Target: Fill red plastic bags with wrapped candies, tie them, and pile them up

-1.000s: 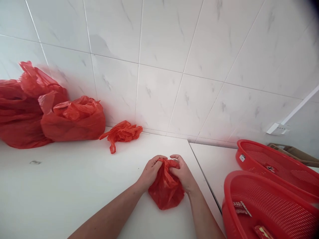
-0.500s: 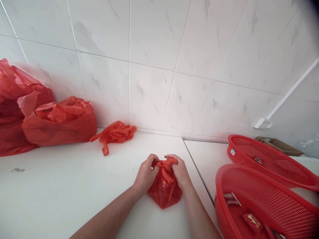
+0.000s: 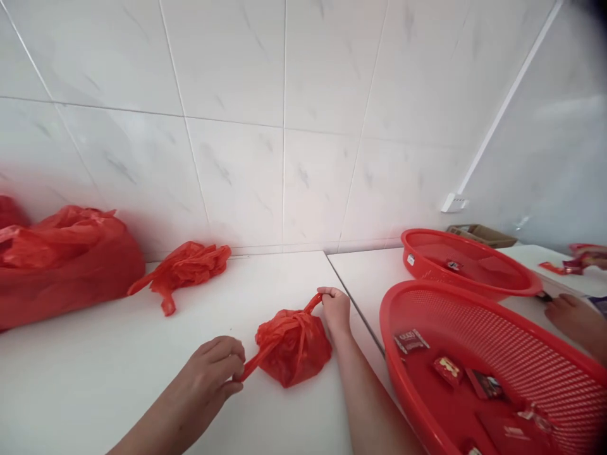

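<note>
Your two hands had been bunched together on top of the small red bag (image 3: 294, 347) a second earlier; by this moment they had drawn apart, each pulling a twisted handle outward. Your left hand (image 3: 213, 373) was closed on the lower-left handle, stretched taut toward you, and your right hand (image 3: 334, 306) was pinched on the upper-right handle, near the seam between the two white slabs of the table (image 3: 95, 379). The bag itself sat on the table between your hands, its neck gathered into what looked like a knot being drawn tight, so I judged the tying to be near its end rather than its start.

The view had also swung to the right. The large red bag (image 3: 61, 265) lay at the left edge against the tiled wall (image 3: 284, 95), with a crumpled empty bag (image 3: 183, 268) beside it. To your right stood the near red basket (image 3: 497, 379), holding several small wrapped packets (image 3: 411, 341), and behind it the far red basket (image 3: 465, 262). Another person's hand (image 3: 576, 319) showed at the right edge, beyond the near basket.
</note>
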{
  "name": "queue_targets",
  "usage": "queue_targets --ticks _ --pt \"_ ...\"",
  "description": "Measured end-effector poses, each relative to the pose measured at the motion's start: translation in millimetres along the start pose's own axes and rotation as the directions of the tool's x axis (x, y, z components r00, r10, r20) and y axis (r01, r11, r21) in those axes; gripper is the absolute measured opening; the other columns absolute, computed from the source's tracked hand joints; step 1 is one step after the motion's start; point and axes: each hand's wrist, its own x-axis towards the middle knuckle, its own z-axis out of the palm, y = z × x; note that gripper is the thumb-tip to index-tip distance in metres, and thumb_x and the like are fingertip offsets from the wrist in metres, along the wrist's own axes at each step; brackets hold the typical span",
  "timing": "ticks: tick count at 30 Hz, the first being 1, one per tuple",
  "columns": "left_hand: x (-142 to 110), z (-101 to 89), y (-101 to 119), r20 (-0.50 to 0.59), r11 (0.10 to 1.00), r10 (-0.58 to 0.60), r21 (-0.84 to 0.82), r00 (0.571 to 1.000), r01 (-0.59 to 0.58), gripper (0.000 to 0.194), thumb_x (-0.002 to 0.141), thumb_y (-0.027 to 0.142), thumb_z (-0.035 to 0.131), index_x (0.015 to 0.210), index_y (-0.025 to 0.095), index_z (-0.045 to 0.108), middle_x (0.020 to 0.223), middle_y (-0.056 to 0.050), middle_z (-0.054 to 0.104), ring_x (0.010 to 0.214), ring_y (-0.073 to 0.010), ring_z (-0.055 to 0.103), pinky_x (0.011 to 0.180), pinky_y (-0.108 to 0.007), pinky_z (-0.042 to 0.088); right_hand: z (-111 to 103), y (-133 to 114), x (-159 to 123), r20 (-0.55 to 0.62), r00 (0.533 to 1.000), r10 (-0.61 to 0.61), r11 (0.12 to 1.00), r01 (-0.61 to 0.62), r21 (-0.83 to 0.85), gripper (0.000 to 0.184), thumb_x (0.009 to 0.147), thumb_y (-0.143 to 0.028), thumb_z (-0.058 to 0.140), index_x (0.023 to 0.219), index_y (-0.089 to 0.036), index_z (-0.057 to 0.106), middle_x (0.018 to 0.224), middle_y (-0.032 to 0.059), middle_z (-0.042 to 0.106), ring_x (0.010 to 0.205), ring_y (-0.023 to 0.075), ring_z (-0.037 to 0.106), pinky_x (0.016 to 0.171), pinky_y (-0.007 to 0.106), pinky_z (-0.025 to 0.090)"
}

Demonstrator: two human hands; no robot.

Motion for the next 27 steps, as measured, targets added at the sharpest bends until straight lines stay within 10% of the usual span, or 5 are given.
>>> queue_targets --ticks 5,13,17,23,27 --pt "-16 -16.3 22 0.054 0.956 -0.213 -0.193 0.975 0.22 0.011 0.089 0.027 0.047 0.097 0.026 0.054 0.126 -0.006 0.049 0.105 -0.0214 0.054 0.067 -0.026 0.049 4 3 -1 0.03 0.998 -0.048 0.999 0.048 -0.014 0.02 0.063 -0.028 0.06 0.08 -0.021 0.068 0.093 0.0037 0.068 0.09 0.0198 0.061 0.083 0.031 0.046" --pt "50 17.4 56 -0.029 0.973 -0.207 -0.112 0.978 0.203 0.08 0.063 0.026 0.076 0.134 0.035 0.04 0.151 -0.007 0.023 0.137 -0.0355 0.023 0.103 -0.051 0.036 -8 10 4 0.018 1.0 0.013 0.999 -0.013 -0.034 0.035 0.065 -0.035 0.063 0.095 -0.019 0.062 0.091 0.0028 0.061 0.072 0.016 0.06 0.067 0.03 0.048" --pt "57 30.7 50 0.093 0.979 -0.205 0.025 0.974 0.204 0.057 0.063 0.02 0.069 0.118 0.028 0.056 0.141 -0.01 0.039 0.109 -0.0339 0.053 0.081 -0.044 0.05 -9 8 0 0.026 1.0 -0.004 0.997 0.006 -0.079 0.026 0.06 -0.024 0.062 0.085 -0.02 0.064 0.069 -0.0036 0.055 0.059 0.013 0.052 0.058 0.027 0.041" --pt "-4 -18.4 27 -0.101 0.943 -0.33 0.013 0.939 0.333 0.03 0.063 0.001 0.041 0.075 0.023 0.059 0.092 -0.002 0.062 0.072 -0.0168 0.061 0.065 -0.027 0.047 -5 -1 -3 0.078 0.995 0.061 0.993 -0.068 0.093 0.018 0.053 -0.016 0.055 0.07 -0.021 0.059 0.055 -0.0059 0.048 0.046 0.0096 0.038 0.043 0.025 0.027" --pt "-73 -68.8 2 -0.261 0.8 -0.527 0.169 0.808 0.576 0.02 0.072 0.012 0.044 0.076 0.025 0.058 0.099 -0.003 0.064 0.079 -0.0202 0.062 0.07 -0.031 0.049 -2 -12 -5 0.211 0.972 0.099 0.906 -0.175 0.385 0.012 0.056 -0.022 0.055 0.067 -0.022 0.051 0.053 -0.0065 0.042 0.046 0.0091 0.037 0.043 0.023 0.029"
